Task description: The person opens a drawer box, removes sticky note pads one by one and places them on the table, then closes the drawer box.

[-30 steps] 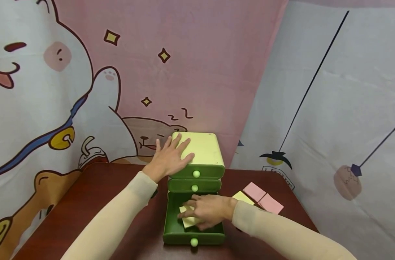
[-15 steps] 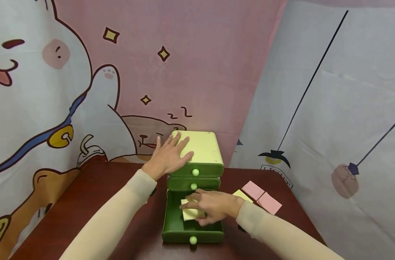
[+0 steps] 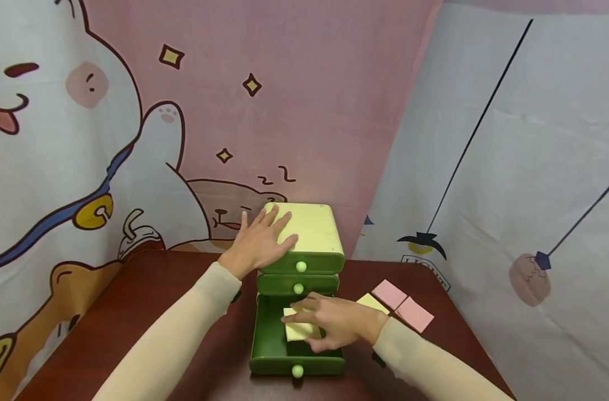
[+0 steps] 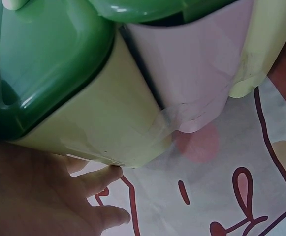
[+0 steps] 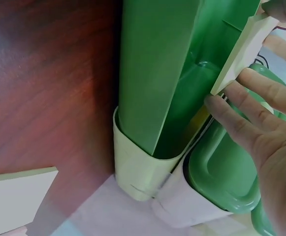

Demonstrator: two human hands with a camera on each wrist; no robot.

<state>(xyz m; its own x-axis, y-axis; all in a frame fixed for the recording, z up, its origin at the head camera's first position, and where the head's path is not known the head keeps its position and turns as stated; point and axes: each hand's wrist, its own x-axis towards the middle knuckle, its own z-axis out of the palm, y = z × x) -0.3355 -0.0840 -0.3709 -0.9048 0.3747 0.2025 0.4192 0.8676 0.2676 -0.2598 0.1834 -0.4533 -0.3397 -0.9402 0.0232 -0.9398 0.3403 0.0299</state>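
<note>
A small three-drawer desk organizer point(image 3: 314, 228) with a pale yellow top and green drawer fronts stands on the table. My left hand point(image 3: 256, 246) rests on its top with fingers spread; the left wrist view shows fingertips along its pale side wall point(image 4: 103, 132). The bottom drawer point(image 3: 271, 365) is pulled out. Inside it, my right hand point(image 3: 337, 322) pinches a pale yellow sticky note pad point(image 3: 295, 333) between thumb and fingers. In the right wrist view, the pad point(image 5: 243, 54) appears edge-on above the drawer, and the fingers partly cover it.
To the right of the organizer, another yellow pad point(image 3: 372, 302) lies on the dark red-brown table point(image 3: 209, 345), beside two pink pads point(image 3: 389, 294). The two upper drawers, with round green knobs point(image 3: 301, 267), are closed. A printed cloth hangs behind.
My right hand has shifted the yellow pad slightly rightward inside the drawer, and the pad has turned straighter. My left hand has stayed on the organizer's top.
</note>
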